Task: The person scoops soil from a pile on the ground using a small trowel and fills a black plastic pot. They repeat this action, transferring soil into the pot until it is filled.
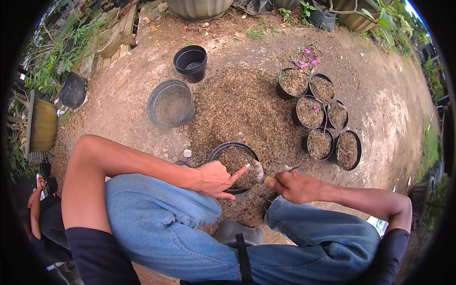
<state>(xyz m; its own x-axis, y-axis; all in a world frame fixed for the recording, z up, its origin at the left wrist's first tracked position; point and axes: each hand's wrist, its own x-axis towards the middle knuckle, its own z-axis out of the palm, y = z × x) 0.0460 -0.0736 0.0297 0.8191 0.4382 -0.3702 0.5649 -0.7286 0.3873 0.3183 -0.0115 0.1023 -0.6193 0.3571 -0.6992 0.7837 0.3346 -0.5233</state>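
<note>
A black plastic plant pot [233, 144] stands between my knees, holding dry brown soil mixed with chaff-like bits [233, 160]. My left hand [217, 178] is over the pot's near left rim, index finger and thumb stretched out and the other fingers curled, with nothing held. The index fingertip points across the soil toward a small trowel [259, 172]. At the pot's right side, my right hand [297, 185] grips the trowel's pale wooden handle [269, 181]. The blade lies over the pot's right edge, partly covered with soil.
Loose potting mix [238, 99] is heaped beyond the pot. A wide grey tub [171, 103] and stacked black pots [190, 63] stand left. Several filled pots [310, 112] cluster right, near purple leaves [307, 60]. Another person [46, 213] sits at far left.
</note>
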